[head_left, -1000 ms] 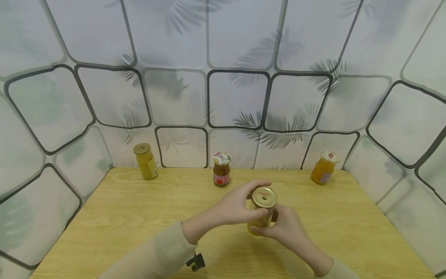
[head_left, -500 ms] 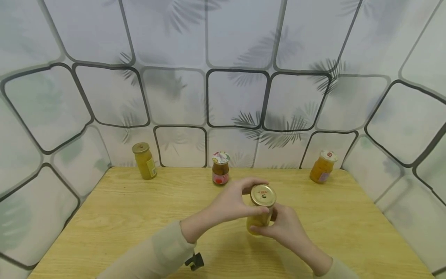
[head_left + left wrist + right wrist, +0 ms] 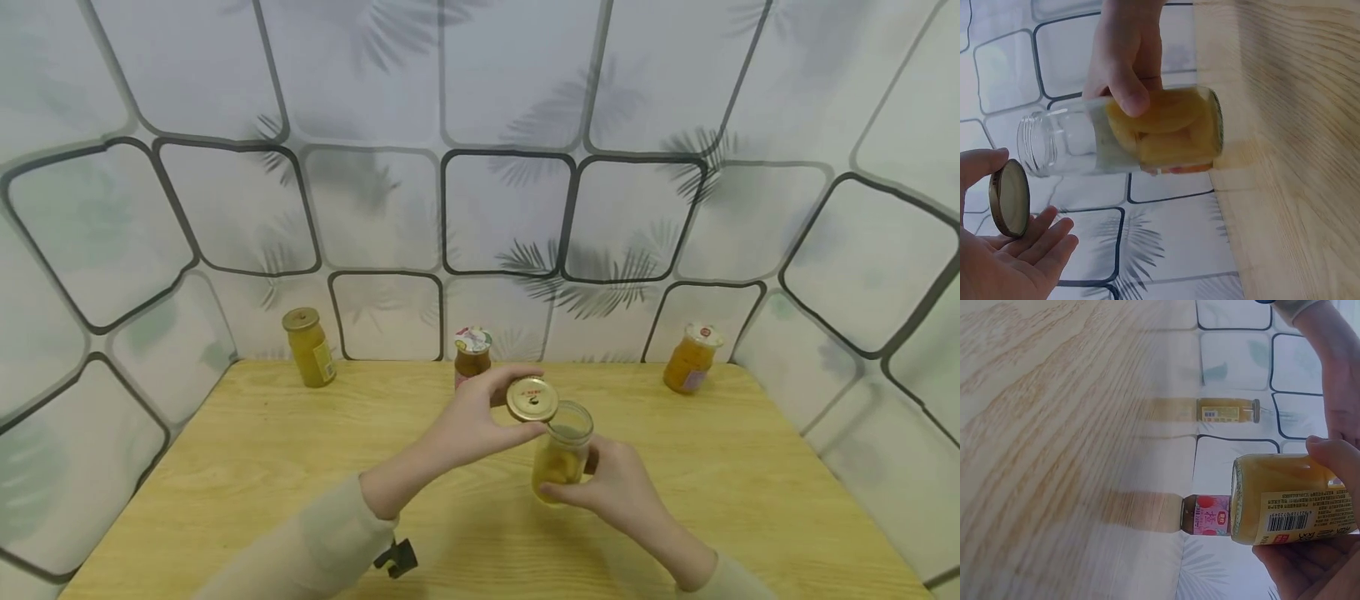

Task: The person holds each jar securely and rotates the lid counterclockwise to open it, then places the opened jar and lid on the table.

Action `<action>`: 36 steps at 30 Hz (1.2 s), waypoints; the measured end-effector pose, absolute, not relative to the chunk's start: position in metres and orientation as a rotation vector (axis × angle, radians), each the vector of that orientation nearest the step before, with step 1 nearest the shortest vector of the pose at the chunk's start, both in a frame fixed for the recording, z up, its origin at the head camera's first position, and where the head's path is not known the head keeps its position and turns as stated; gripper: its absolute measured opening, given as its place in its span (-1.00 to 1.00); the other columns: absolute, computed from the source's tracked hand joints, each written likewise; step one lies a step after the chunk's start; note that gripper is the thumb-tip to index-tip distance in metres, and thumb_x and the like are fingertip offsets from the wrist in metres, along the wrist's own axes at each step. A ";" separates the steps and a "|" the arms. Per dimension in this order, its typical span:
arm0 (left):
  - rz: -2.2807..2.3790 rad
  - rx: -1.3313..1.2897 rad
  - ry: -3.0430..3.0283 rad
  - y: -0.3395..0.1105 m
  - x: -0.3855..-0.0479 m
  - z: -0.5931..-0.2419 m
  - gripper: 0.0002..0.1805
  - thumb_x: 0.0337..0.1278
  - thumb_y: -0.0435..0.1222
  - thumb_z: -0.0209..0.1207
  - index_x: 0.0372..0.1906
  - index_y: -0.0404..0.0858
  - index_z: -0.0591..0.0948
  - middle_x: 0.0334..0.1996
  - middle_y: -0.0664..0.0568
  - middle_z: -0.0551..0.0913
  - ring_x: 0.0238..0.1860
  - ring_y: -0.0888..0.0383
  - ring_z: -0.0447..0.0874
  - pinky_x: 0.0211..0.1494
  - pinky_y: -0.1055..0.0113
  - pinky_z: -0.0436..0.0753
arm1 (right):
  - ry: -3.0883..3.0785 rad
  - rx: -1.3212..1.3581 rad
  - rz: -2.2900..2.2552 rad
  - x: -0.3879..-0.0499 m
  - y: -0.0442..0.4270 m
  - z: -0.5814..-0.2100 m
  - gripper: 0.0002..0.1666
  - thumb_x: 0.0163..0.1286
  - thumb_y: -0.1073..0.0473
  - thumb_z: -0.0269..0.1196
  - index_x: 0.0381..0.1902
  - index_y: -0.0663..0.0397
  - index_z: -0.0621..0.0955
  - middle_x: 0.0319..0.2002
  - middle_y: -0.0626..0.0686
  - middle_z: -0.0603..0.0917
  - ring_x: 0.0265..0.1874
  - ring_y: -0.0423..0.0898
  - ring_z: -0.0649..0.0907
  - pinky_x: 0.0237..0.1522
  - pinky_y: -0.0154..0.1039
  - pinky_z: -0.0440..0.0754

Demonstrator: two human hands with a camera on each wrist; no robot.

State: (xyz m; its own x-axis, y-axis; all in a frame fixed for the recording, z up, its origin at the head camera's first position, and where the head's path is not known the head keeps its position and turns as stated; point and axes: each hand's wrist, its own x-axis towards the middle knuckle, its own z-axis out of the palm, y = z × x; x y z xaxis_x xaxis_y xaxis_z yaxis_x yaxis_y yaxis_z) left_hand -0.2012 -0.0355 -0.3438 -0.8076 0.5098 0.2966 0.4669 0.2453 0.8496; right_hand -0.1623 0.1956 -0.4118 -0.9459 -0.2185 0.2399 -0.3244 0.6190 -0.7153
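Observation:
In the head view my left hand [image 3: 468, 425] pinches a gold metal lid [image 3: 532, 399] by its rim, thumb on one side and fingers on the other. The lid is off and hovers just left of the mouth of a glass jar [image 3: 561, 467]. My right hand [image 3: 621, 483] grips that jar around its lower body, upright above the wooden table. Yellow fruit pieces in liquid fill its lower part, as the glass [image 3: 1166, 128] shows in the left wrist view. A yellow label with a barcode [image 3: 1288, 522] faces the right wrist camera.
Along the back edge of the table [image 3: 300, 467] stand a yellow jar with a gold lid [image 3: 309, 350], a brown jar with a patterned lid [image 3: 472, 354], partly behind my left hand, and an orange jar with a white lid [image 3: 692, 360]. A patterned backdrop rises behind.
The gold lid has come off the jar, carried up and left by my left hand, and the jar's mouth is now uncovered. My right hand keeps its grip in nearly the same place.

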 end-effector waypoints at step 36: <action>1.358 0.556 2.763 -0.135 -0.182 -0.410 -0.33 0.05 -0.37 0.55 0.29 -0.37 0.58 0.23 -0.23 0.72 0.30 -0.30 0.67 0.42 -0.25 0.59 | -2.727 0.474 1.255 -0.176 0.181 -0.396 -0.42 0.03 0.01 0.71 -0.03 0.10 0.76 -0.13 0.04 0.87 -0.22 -0.16 0.81 -0.10 -0.11 0.85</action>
State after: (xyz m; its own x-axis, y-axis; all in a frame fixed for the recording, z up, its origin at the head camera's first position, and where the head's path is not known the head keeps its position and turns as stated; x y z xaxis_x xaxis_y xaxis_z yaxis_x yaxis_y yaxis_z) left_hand -0.1820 -0.1353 -0.4095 -0.9368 0.3193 0.1430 0.3083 0.5601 0.7690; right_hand -0.1761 0.1805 -0.3959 -0.9462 -0.2367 0.2208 -0.3217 0.6114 -0.7230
